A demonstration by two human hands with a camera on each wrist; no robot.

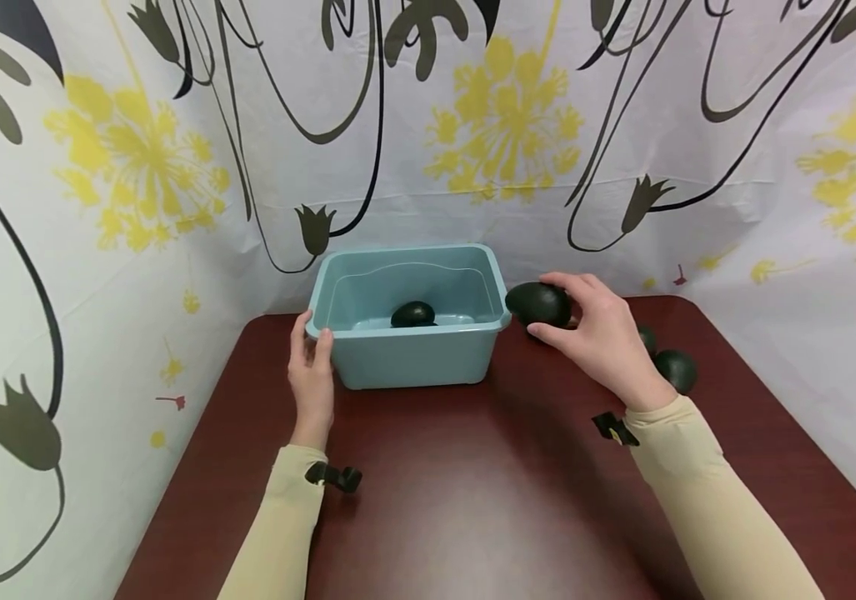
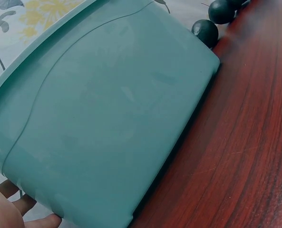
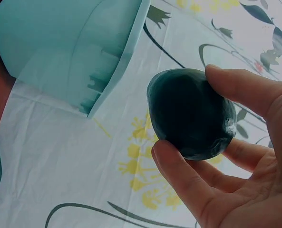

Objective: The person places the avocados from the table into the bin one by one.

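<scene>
Now right hand (image 1: 608, 342) fingers pinching avocado (image 1: 538, 303); left hand (image 1: 312, 367) apparently gripping unlabelled bin (image 1: 407, 354).

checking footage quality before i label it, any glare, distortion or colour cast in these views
Head view: wide-angle bend at the edges, soft glare on the glossy dark red wooden table, all sharp. Left wrist view: the teal plastic tub fills the frame, slightly soft, evenly lit. Right wrist view: bluish cast, the dark green egg-shaped avocado in the right hand looks nearly black, with a small highlight.

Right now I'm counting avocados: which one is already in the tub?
The avocado lying on the tub floor; another is in the right hand, the others on the table.
</scene>
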